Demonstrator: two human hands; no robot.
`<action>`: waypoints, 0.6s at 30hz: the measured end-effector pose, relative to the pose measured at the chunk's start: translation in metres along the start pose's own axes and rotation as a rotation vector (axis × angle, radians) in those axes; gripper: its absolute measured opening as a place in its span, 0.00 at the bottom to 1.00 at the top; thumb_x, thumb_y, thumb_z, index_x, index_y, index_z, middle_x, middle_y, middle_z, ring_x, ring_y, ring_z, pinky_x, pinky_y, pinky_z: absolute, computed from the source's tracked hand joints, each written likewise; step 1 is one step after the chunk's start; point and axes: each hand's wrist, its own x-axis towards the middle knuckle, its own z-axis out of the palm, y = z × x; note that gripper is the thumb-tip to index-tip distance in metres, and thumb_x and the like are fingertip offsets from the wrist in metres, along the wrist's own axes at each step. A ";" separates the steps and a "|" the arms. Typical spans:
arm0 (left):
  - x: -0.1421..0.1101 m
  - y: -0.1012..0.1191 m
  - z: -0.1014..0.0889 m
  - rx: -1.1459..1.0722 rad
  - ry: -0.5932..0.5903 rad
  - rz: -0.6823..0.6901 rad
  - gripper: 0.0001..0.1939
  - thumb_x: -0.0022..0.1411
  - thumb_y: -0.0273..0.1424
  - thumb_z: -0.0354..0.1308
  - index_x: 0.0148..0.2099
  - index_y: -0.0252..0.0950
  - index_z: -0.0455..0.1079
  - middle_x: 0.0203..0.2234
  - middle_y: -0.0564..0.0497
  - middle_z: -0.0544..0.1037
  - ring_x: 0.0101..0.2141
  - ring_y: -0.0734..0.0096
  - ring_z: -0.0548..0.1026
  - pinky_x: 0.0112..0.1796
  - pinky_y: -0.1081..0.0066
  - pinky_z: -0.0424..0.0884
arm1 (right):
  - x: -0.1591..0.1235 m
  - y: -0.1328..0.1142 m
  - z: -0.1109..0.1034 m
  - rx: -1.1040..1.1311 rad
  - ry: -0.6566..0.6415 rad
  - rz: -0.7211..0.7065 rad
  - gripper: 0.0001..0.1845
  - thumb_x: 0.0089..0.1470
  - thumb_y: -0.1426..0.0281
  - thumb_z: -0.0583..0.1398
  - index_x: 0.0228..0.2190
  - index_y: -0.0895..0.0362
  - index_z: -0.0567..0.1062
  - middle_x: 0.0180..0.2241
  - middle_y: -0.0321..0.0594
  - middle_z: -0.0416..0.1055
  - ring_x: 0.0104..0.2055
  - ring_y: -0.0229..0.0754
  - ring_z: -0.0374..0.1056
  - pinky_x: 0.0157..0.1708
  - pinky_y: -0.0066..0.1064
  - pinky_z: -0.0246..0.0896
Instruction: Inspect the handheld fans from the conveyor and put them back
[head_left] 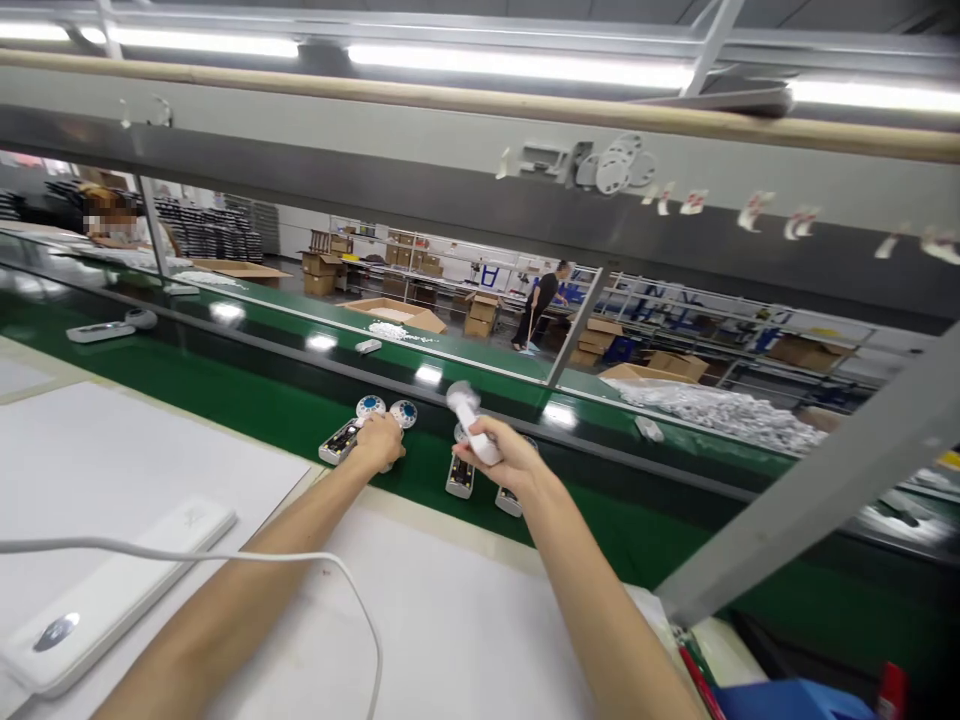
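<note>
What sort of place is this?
Probably a factory assembly line: a long green belt like a conveyor, opened white devices with exposed innards on it, and a heap of small white parts beyond.

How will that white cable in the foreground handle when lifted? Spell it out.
The white cable is probably floppy, since it is thin and bends in a loose curve. It looks slender enough to be light. Both ends run out of the picture, so something unseen might stop a long pull.

No text can be read; the red marks on the pale tags [756, 210], upper right of the frame, are too blurred.
</note>
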 end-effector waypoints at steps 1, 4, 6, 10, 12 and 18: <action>0.001 -0.003 0.001 -0.033 -0.001 -0.006 0.25 0.65 0.37 0.62 0.59 0.32 0.64 0.56 0.39 0.65 0.54 0.52 0.67 0.53 0.51 0.68 | -0.009 -0.007 -0.005 0.045 0.004 -0.017 0.02 0.49 0.75 0.57 0.29 0.58 0.68 0.26 0.39 0.70 0.31 0.38 0.73 0.34 0.31 0.76; 0.000 -0.011 0.001 -0.143 0.002 -0.007 0.25 0.64 0.36 0.63 0.59 0.32 0.63 0.55 0.40 0.66 0.53 0.53 0.68 0.53 0.51 0.68 | -0.032 -0.025 -0.015 0.133 0.019 -0.097 0.09 0.44 0.77 0.63 0.31 0.60 0.70 0.28 0.41 0.72 0.29 0.38 0.72 0.27 0.26 0.74; -0.001 -0.017 -0.002 -0.236 -0.008 -0.014 0.24 0.65 0.34 0.62 0.59 0.32 0.63 0.53 0.40 0.67 0.51 0.54 0.70 0.52 0.51 0.69 | -0.046 -0.035 -0.018 0.158 0.029 -0.185 0.15 0.41 0.76 0.67 0.33 0.61 0.71 0.27 0.39 0.71 0.25 0.36 0.70 0.22 0.24 0.70; -0.002 -0.016 -0.015 -0.529 -0.024 0.035 0.23 0.64 0.30 0.62 0.58 0.31 0.62 0.45 0.43 0.72 0.43 0.60 0.74 0.47 0.55 0.73 | -0.067 -0.048 -0.020 0.160 0.021 -0.347 0.19 0.43 0.69 0.67 0.38 0.58 0.70 0.30 0.37 0.72 0.23 0.36 0.68 0.18 0.26 0.67; -0.006 -0.007 -0.027 -0.742 -0.029 0.101 0.27 0.63 0.27 0.62 0.61 0.32 0.56 0.42 0.44 0.72 0.38 0.63 0.75 0.42 0.59 0.75 | -0.077 -0.051 -0.018 0.172 -0.022 -0.398 0.21 0.46 0.68 0.64 0.43 0.56 0.69 0.34 0.37 0.74 0.26 0.38 0.71 0.21 0.28 0.69; -0.058 0.031 -0.092 -1.363 -0.142 0.386 0.26 0.61 0.30 0.58 0.58 0.39 0.51 0.42 0.46 0.72 0.36 0.65 0.77 0.37 0.64 0.78 | -0.099 -0.057 -0.010 0.108 -0.029 -0.471 0.35 0.46 0.73 0.59 0.57 0.51 0.60 0.38 0.35 0.73 0.32 0.40 0.74 0.30 0.31 0.73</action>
